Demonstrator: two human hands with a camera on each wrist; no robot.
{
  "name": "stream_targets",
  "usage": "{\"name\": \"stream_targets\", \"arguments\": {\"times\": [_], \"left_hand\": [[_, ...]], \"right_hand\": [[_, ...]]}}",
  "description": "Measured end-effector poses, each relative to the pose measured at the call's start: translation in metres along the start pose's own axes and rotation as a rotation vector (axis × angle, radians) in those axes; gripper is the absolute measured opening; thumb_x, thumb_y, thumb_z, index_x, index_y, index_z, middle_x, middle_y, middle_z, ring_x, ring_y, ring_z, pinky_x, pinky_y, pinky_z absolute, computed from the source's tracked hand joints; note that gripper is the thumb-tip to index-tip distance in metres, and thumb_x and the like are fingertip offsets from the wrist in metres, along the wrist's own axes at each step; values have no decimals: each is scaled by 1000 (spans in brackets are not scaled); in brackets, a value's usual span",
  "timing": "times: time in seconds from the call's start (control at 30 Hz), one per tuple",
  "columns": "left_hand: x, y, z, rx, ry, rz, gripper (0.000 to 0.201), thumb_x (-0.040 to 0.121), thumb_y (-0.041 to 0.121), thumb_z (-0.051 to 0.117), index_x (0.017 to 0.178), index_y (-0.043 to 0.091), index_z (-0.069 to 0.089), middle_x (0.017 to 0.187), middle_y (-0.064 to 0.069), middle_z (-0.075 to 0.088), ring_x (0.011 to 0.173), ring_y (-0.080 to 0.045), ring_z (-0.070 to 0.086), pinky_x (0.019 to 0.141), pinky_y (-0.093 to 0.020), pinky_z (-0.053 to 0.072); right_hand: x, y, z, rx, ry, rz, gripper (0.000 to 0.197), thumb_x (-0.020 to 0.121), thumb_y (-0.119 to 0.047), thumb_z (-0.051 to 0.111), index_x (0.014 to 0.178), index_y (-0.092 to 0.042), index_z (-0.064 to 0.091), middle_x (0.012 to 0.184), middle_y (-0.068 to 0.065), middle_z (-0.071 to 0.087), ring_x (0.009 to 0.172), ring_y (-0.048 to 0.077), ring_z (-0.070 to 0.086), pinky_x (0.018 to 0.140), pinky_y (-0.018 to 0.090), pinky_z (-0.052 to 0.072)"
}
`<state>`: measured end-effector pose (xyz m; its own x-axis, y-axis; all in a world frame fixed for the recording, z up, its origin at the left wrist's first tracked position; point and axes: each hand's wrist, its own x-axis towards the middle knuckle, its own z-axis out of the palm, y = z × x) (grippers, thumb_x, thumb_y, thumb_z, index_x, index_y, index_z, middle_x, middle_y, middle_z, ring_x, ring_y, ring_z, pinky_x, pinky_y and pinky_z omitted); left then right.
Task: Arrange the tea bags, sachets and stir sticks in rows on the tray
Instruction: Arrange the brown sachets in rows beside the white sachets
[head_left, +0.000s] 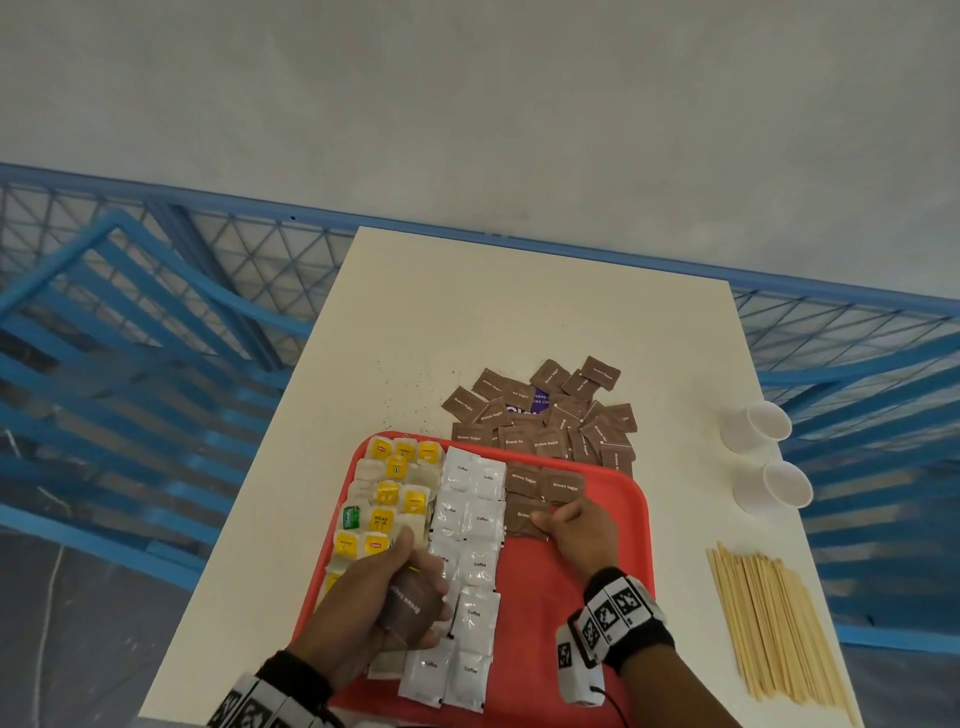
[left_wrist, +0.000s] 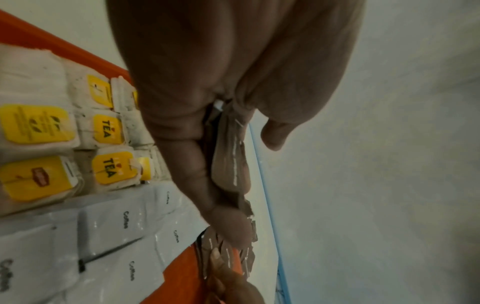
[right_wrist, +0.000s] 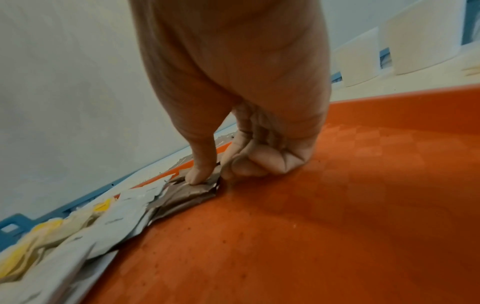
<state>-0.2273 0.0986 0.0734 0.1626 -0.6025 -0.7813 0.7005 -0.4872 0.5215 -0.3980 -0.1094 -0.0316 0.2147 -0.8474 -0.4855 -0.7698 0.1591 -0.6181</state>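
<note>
The table (head_left: 519, 322) carries a red tray (head_left: 628, 519) at its near edge. Tea bags (head_left: 387, 504) fill the tray's left side in rows, and white coffee sachets (head_left: 475, 566) run in two columns down its middle. Right of them, toward the far edge, a few brown sachets (head_left: 561, 484) start a third block; the tray's right side is bare. The brown pile (head_left: 545, 415) lies on the table just past the tray's far edge. Stir sticks (head_left: 774, 623) lie bundled near the table's right edge, well apart from the tray, with two paper cups (head_left: 763, 447) beyond them. The left hand (head_left: 387, 603) hovers over the tray's left half, fingers curled round a small stack of brown sachets (left_wrist: 228, 160). The right hand (head_left: 579, 530) pinches the near sachet (right_wrist: 197, 189) of the brown block between thumb and curled fingers, pressing it to the tray floor. These sachets look light, thin and floppy, likely to slide on the tray and shift their neighbours; they are best taken by a sealed edge or slid flat under a fingertip. The tea bags seem softer still, with loose tags.
</note>
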Motion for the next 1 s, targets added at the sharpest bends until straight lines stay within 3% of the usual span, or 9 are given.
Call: {"name": "stream_targets", "arguments": {"times": [0.07, 0.17, 0.27, 0.33, 0.5, 0.6, 0.8, 0.9, 1.0], "left_hand": [[-2, 3, 1, -130, -67, -20, 43, 98, 34, 50, 110, -4, 65, 104, -27, 68, 92, -42, 69, 74, -50, 58], [-5, 8, 3, -240, -184, 7, 37, 92, -2, 43, 125, -12, 55, 117, -32, 64, 106, -50, 63, 82, -58, 55], [-6, 10, 12, -137, -237, 74, 42, 93, -18, 38, 125, -3, 60, 123, -30, 64, 113, -49, 63, 87, -57, 56], [-7, 12, 22, -20, -232, 127, 38, 95, -14, 46, 124, 3, 63, 120, -26, 67, 108, -44, 67, 87, -53, 58], [-13, 12, 47, 168, -174, 229, 23, 99, 5, 54, 119, 6, 64, 112, -16, 74, 101, -34, 72, 75, -44, 63], [-15, 12, 53, 246, -120, 257, 25, 99, 22, 54, 108, 4, 69, 101, -20, 75, 92, -36, 74, 62, -41, 63], [-14, 14, 57, 353, -50, 347, 30, 82, 33, 70, 90, 5, 76, 91, -24, 73, 71, -33, 71, 52, -34, 60], [-14, 14, 57, 374, -34, 341, 33, 74, 38, 74, 83, 6, 77, 86, -22, 73, 66, -29, 68, 50, -31, 57], [-15, 13, 56, 456, -116, 278, 34, 79, 36, 73, 84, 2, 75, 78, -17, 72, 60, -26, 66, 50, -32, 57]], "right_hand": [[-10, -8, -7, 50, 42, -10, 31, 77, -27, 81, 60, -9, 63, 64, 2, 67, 63, 14, 61, 66, 32, 50], [-39, -31, -26, 110, 95, -154, 26, 84, -26, 76, 70, -12, 60, 68, -5, 64, 66, 9, 57, 56, 15, 41], [-86, -67, -43, 158, -116, -337, 21, 83, -33, 76, 73, -18, 65, 69, 0, 65, 62, 4, 53, 57, 15, 41], [-115, -81, -46, 140, -276, -383, 24, 79, -40, 77, 77, -18, 69, 74, 5, 68, 60, 3, 54, 57, 17, 42], [-137, -76, -55, 189, -204, -428, 12, 82, -21, 77, 72, -17, 72, 66, -6, 70, 58, -1, 59, 59, 13, 44], [-142, -73, -67, 324, -288, -432, 16, 88, -14, 72, 73, -19, 72, 64, -7, 69, 59, 0, 58, 61, 14, 43], [-151, -65, -72, 658, -377, -228, 11, 90, -10, 66, 81, -3, 68, 61, -2, 60, 53, 4, 47, 51, 12, 37], [-154, -63, -70, 644, -347, -234, 12, 90, -11, 67, 86, 0, 70, 67, 1, 68, 54, 2, 54, 52, 12, 39], [-155, -63, -70, 692, -318, -190, 16, 92, -13, 64, 82, -3, 73, 73, 8, 72, 61, 8, 62, 54, 14, 45]]}}
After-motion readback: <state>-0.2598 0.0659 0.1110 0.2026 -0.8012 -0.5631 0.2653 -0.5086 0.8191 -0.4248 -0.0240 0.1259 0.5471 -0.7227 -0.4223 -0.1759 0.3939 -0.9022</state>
